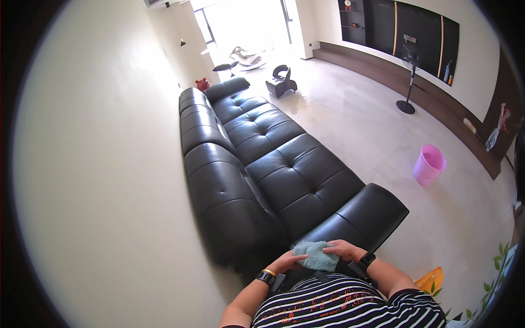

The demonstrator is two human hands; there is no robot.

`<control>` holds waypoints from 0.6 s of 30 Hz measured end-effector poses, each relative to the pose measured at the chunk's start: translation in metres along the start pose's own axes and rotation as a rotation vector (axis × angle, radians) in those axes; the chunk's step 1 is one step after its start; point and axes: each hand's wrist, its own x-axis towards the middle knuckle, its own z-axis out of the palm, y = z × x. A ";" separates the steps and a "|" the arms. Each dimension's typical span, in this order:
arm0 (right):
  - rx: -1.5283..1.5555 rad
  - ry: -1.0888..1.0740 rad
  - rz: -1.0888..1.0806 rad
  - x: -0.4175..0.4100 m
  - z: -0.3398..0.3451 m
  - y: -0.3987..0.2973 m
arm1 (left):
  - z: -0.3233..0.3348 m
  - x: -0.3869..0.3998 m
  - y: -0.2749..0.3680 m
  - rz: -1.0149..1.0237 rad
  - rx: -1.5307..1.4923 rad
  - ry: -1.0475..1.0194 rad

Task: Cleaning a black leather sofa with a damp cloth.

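Note:
A light blue-green cloth, folded into a thick pad, is held between my two hands in front of my body. My left hand grips its left edge, with the thumb lying on top. On the other side, my right hand pinches the right edge between thumb and fingers. Just beyond the cloth is the near armrest of a long black leather sofa. Whether the cloth touches the armrest I cannot tell. Fingers beneath the cloth are hidden.
Left of the sofa runs a plain wall. A pink bucket stands on the floor to the right, with a pedestal fan farther back. Beyond the sofa's far end sits a small dark chair. Green leaves edge the lower right.

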 end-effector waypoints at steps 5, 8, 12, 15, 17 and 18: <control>0.021 0.105 0.017 0.017 -0.027 0.025 | -0.037 0.004 -0.028 0.177 0.251 0.514; 0.004 0.336 0.056 0.017 -0.053 0.049 | -0.048 -0.022 0.024 0.437 0.923 0.843; -0.113 0.540 -0.036 0.017 -0.097 0.097 | -0.096 -0.054 0.073 0.706 1.318 1.161; -0.075 0.611 -0.049 0.002 -0.093 0.110 | -0.144 -0.057 0.071 0.350 1.562 1.498; -0.012 0.601 -0.078 -0.017 -0.079 0.097 | -0.166 -0.053 0.078 0.122 1.511 1.574; 0.048 0.545 -0.054 -0.029 -0.058 0.072 | -0.181 -0.053 0.072 0.052 1.476 1.628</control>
